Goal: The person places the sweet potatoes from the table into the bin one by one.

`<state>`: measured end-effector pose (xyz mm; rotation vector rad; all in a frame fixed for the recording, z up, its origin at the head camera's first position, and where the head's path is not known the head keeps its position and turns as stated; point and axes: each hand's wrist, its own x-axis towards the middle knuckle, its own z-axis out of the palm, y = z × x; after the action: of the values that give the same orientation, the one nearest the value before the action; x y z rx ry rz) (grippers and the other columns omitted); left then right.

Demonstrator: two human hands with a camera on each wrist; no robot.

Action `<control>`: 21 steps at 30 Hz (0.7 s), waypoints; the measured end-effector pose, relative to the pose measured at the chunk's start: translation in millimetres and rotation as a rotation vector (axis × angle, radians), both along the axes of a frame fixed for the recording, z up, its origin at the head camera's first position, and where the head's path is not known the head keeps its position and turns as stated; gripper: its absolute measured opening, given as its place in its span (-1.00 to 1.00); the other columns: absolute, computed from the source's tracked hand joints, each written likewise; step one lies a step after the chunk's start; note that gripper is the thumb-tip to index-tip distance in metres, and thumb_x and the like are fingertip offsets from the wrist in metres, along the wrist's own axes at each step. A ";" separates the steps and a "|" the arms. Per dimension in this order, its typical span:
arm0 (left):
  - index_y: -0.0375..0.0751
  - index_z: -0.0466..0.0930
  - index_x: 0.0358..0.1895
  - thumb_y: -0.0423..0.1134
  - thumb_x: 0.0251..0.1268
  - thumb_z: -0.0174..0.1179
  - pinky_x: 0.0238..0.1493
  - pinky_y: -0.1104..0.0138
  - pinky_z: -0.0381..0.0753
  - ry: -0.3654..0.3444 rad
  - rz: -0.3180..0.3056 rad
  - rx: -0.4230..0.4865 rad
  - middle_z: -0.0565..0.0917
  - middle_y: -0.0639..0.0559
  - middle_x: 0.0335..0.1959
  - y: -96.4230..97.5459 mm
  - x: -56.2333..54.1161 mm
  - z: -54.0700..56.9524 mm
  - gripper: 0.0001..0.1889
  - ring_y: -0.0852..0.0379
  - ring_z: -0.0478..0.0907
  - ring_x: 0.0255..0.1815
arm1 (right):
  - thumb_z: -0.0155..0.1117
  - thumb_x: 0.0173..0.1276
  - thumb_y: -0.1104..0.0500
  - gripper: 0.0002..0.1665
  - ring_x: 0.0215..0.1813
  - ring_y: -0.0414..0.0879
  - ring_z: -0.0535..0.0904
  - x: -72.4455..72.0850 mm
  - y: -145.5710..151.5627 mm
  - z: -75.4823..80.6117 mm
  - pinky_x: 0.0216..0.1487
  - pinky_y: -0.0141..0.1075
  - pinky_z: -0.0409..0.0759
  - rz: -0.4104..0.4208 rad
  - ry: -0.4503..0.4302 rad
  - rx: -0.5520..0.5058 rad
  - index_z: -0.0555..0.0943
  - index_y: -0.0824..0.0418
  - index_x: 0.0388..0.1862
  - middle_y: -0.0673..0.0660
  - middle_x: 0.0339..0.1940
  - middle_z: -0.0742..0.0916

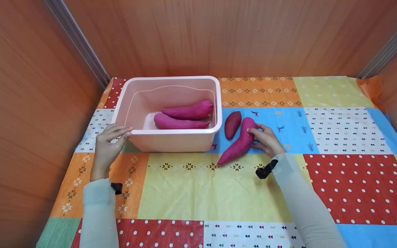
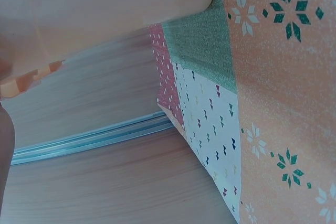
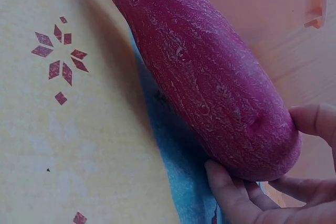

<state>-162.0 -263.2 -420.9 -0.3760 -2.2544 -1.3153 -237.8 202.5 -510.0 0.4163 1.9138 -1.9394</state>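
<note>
My right hand (image 1: 267, 139) holds a long magenta sweet potato (image 1: 238, 144) near its thick end, thumb on one side and fingers on the other. In the right wrist view that sweet potato (image 3: 205, 77) slants across the picture, its blunt end between thumb and fingertips. My left hand (image 1: 110, 141) grips the rim of a pale pink plastic bin (image 1: 171, 141) at its near left corner. Inside the bin lie two more magenta sweet potatoes, one farther back (image 1: 191, 111) and one nearer (image 1: 179, 122). The left wrist view shows the bin's side (image 2: 105, 9), with most of the hand out of sight.
A smaller dark red sweet potato (image 1: 232, 125) lies on the cloth between the bin and the held one. Patchwork cloth (image 1: 171, 193) covers the table. Wood-look panels (image 1: 198, 38) stand at the back and both sides.
</note>
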 end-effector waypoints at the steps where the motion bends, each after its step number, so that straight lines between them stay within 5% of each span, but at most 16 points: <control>1: -0.48 0.71 -0.20 -0.58 0.07 0.30 0.01 0.58 0.42 0.001 0.000 0.001 0.71 -0.39 -0.27 0.0 0.1 0.0 -0.81 0.29 0.52 -0.14 | 0.20 0.38 0.03 -0.09 -0.20 -0.21 0.62 -0.1 0.5 0.9 -0.09 -0.25 0.65 0.006 0.002 0.002 -0.01 0.18 0.55 0.06 -0.04 0.60; 8: -0.49 0.70 -0.21 -0.58 0.08 0.30 -0.02 0.57 0.43 0.008 -0.007 0.007 0.69 -0.41 -0.29 0.1 0.3 1.2 -0.82 0.27 0.52 -0.16 | 0.17 0.40 0.03 -0.11 -0.16 -0.21 0.63 -1.6 1.9 9.6 0.05 -0.18 0.60 0.022 0.005 0.025 -0.03 0.14 0.57 0.17 0.16 0.54; 16: -0.49 0.70 -0.20 -0.58 0.08 0.29 -0.01 0.57 0.42 0.000 -0.009 0.007 0.70 -0.40 -0.27 -0.1 0.2 1.6 -0.82 0.27 0.52 -0.14 | 0.15 0.42 0.02 -0.21 -0.17 -0.23 0.61 -5.9 3.4 17.1 -0.04 -0.25 0.60 0.040 0.011 0.045 0.12 0.21 0.51 0.08 0.08 0.55; 21: -0.49 0.70 -0.19 -0.56 0.09 0.30 0.03 0.57 0.41 -0.025 -0.009 0.017 0.70 -0.38 -0.25 -0.6 0.1 2.3 -0.81 0.30 0.51 -0.12 | 0.14 0.43 0.04 -0.26 -0.11 -0.22 0.58 -8.2 3.4 21.8 0.07 -0.22 0.58 0.047 0.019 0.042 0.18 0.27 0.48 0.07 0.06 0.54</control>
<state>-162.0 -263.8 -418.6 -0.3654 -2.2634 -1.3498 -246.0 205.9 -488.2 0.3626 1.9619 -1.8826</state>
